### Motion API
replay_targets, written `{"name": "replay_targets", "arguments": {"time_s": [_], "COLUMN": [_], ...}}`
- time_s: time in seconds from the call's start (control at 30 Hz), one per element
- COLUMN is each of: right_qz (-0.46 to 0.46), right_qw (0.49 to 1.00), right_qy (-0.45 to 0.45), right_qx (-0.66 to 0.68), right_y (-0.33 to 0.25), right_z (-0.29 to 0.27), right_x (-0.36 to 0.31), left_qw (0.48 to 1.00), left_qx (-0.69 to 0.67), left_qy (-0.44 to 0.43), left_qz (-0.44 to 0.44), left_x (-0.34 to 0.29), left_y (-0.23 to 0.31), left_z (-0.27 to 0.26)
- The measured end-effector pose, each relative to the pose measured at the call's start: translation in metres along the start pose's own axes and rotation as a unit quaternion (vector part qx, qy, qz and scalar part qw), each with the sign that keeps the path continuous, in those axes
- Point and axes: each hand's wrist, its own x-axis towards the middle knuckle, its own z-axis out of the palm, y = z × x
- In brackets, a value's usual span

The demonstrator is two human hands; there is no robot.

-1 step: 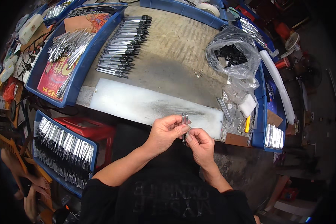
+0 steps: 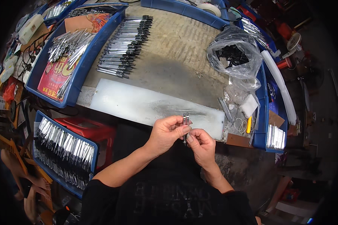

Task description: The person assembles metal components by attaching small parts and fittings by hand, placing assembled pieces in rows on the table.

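Observation:
Between my two hands, over the near edge of a white board, is a slim silver-and-black piece [image 2: 186,119] with two narrow prongs side by side at its top. My left hand [image 2: 167,132] pinches it between thumb and fingers. My right hand [image 2: 202,145] is closed at its lower part, thumb and fingertips together there. The fingers cover most of the piece, so its exact kind does not show. Beneath and beyond the hands lies the long white board [image 2: 131,100], with dark grey smudges on its right half.
A row of slim silver-and-black pieces [image 2: 125,47] lies beyond the board. Blue trays [image 2: 73,95] of similar pieces stand left, another blue tray [image 2: 95,150] lower left. To the right are a clear bag [image 2: 234,39] of black parts, a yellow-handled tool [image 2: 248,125] and a white block [image 2: 248,106].

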Motion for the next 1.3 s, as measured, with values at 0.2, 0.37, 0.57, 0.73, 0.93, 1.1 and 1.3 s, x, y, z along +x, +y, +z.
{"name": "replay_targets", "arguments": {"time_s": [0.2,0.37,0.57,0.73,0.93,1.1,1.3], "right_qz": [-0.011,-0.008,0.000,-0.009,-0.013,-0.015,-0.016], "right_qw": [1.000,1.000,1.000,1.000,1.000,0.999,0.997], "right_qy": [-0.004,-0.002,0.000,-0.002,0.003,0.006,0.006], "right_qx": [-0.008,0.000,-0.008,-0.029,-0.026,-0.040,-0.071], "right_y": [0.0004,-0.0034,-0.0006,-0.0007,0.0009,0.0032,0.0029], "right_z": [0.0013,0.0029,0.0012,0.0006,0.0022,0.0009,0.0004], "right_x": [0.0007,0.0007,-0.0005,-0.0003,-0.0001,-0.0008,0.0003], "left_qw": [1.000,1.000,1.000,1.000,1.000,1.000,1.000], "left_qx": [0.004,-0.003,0.004,0.000,0.002,0.008,0.001], "left_qy": [0.003,0.002,0.003,0.002,0.006,0.001,0.003], "left_qz": [-0.002,0.001,-0.007,-0.008,-0.007,-0.006,-0.010], "left_x": [-0.0005,-0.0004,-0.0001,-0.0009,-0.0007,-0.0016,-0.0010], "left_y": [-0.0001,-0.0008,-0.0002,-0.0003,-0.0015,0.0017,-0.0002], "left_z": [-0.0004,-0.0007,-0.0008,-0.0005,-0.0008,0.0006,-0.0001]}}
